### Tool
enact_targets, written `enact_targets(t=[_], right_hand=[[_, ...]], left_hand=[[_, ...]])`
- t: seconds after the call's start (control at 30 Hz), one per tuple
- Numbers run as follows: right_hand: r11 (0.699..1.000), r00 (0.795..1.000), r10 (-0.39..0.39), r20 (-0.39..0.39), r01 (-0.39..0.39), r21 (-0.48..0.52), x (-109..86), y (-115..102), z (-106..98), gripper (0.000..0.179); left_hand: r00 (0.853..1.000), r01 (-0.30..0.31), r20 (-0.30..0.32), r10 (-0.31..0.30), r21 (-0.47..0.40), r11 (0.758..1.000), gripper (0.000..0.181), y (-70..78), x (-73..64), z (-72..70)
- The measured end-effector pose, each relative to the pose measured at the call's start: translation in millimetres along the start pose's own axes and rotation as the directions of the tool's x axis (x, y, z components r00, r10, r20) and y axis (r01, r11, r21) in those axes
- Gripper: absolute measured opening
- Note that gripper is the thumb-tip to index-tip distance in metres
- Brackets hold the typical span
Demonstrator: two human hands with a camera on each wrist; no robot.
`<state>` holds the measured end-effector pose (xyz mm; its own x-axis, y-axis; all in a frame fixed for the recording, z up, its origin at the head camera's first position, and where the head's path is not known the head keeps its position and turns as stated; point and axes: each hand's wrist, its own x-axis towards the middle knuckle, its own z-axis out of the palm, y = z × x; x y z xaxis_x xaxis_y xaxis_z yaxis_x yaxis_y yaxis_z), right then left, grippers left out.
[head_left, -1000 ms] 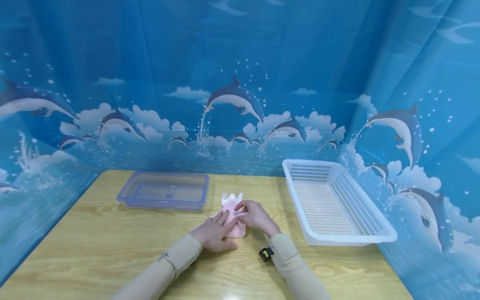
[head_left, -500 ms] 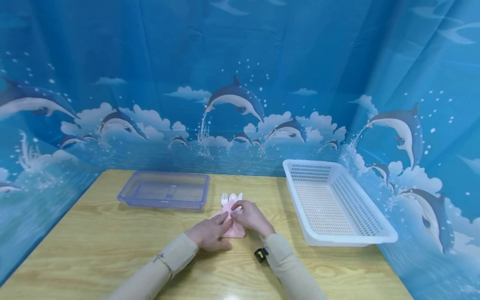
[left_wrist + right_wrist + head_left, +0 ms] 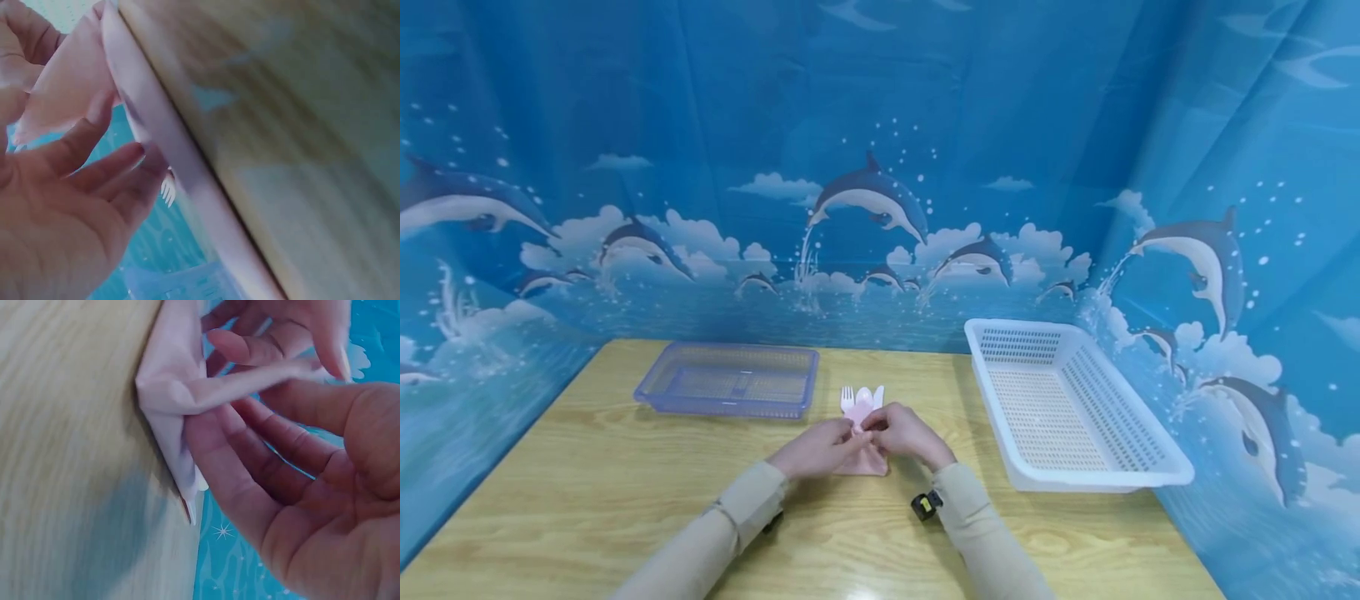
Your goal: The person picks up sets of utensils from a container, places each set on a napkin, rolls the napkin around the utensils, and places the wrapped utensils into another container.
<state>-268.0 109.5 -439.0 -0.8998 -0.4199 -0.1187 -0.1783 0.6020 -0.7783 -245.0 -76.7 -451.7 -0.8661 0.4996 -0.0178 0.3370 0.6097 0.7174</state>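
A pink cloth napkin [image 3: 867,460] lies at the middle of the table, folded around white plastic cutlery. The heads of a fork [image 3: 847,398], a spoon [image 3: 865,397] and a knife [image 3: 878,396] stick out at its far end. My left hand [image 3: 812,450] comes in from the left and pinches a raised part of the napkin. Opposite it, my right hand [image 3: 910,433] holds the cloth between thumb and fingers. In the right wrist view a twisted strip of the napkin [image 3: 244,387] stretches between both hands. The cutlery handles are hidden under the cloth.
A shallow purple see-through basket [image 3: 737,408] stands at the back left of the wooden table [image 3: 662,492]. A larger white perforated basket [image 3: 1067,477] stands to the right. A blue dolphin-print curtain [image 3: 865,308] borders the table behind and at the sides.
My left hand has gone from lying flat over the napkin to pinching its cloth beside the right fingers. The right hand stays at the napkin, shifting only slightly.
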Motion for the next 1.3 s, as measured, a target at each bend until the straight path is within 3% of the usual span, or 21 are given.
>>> enact_targets(t=[0.07, 0.17, 0.33, 0.57, 0.8, 0.93, 1.3], right_hand=[[0.998, 1.000, -0.025, 0.004, 0.025, -0.051, 0.8, 0.4, 2.4, 0.023], [0.994, 0.999, -0.045, 0.006, 0.046, -0.099, 2.6, 1.5, 6.6, 0.025], [0.980, 0.994, -0.096, 0.046, 0.102, -0.172, 3.6, 2.5, 9.7, 0.029], [0.913, 0.966, -0.207, 0.153, 0.247, -0.324, 11.2, 9.1, 3.0, 0.033], [0.957, 0.971, -0.121, 0.204, 0.169, -0.235, 32.8, 15.2, -6.5, 0.042], [0.964, 0.964, -0.121, 0.235, 0.170, -0.203, 40.2, 18.8, -9.7, 0.038], [0.932, 0.944, -0.198, 0.266, 0.265, -0.246, 44.2, 20.7, -11.0, 0.044]], left_hand=[[0.998, 0.031, -0.054, -0.032, -0.029, 0.999, 0.047, -0.1, 2.4, 1.9], [0.994, 0.063, -0.088, -0.069, -0.071, 0.995, 0.043, 0.2, 3.5, 3.8], [0.995, 0.076, -0.066, -0.077, -0.020, 0.997, 0.035, -1.9, 3.9, 5.2], [0.998, 0.049, -0.038, -0.047, 0.067, 0.997, 0.039, -6.9, 7.5, 4.8], [0.998, 0.051, -0.039, -0.048, 0.096, 0.994, 0.039, -7.8, 8.3, 5.1], [0.999, 0.041, -0.028, -0.038, 0.091, 0.995, 0.037, -8.3, 6.9, 5.9], [1.000, -0.010, -0.026, 0.012, 0.085, 0.996, 0.035, -10.2, 2.5, -2.2]])
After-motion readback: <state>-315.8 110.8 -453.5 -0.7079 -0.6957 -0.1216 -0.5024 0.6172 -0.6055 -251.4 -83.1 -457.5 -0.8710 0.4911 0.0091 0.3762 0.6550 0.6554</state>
